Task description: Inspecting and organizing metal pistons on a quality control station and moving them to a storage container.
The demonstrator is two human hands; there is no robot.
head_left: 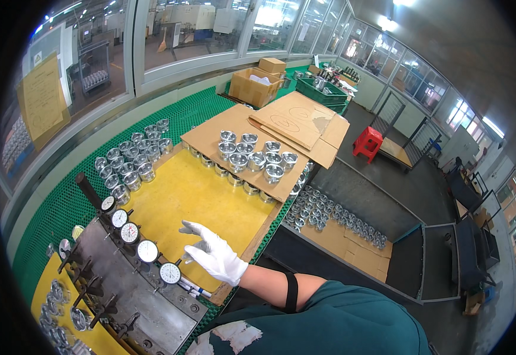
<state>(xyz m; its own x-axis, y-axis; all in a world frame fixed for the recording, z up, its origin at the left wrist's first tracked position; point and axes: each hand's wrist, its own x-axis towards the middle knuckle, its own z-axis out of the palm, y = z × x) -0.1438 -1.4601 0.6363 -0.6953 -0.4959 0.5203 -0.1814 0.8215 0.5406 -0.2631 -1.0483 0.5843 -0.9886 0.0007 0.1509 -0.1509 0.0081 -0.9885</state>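
My right hand (pixel 215 255) wears a white glove and is held over the near part of a yellow sheet (pixel 175 195). Its fingers are spread, with nothing visible between them. Closest to it is a dial gauge (pixel 170 273), the nearest in a row of several gauges along a grey metal fixture (pixel 145 307). Pens (pixel 195 289) lie between that gauge and my wrist. Beyond my hand, several shiny piston-like metal parts (pixel 238 161) stand on a cardboard sheet (pixel 201 133), with more under its edge. My left hand does not show.
More metal parts (pixel 130 160) stand in rows on green matting (pixel 68 195) at the left. Below the bench's right side, a bin (pixel 352 254) holds many such parts on cardboard. Farther back are a cardboard box (pixel 252 89), green crates (pixel 320 94) and a red stool (pixel 367 143).
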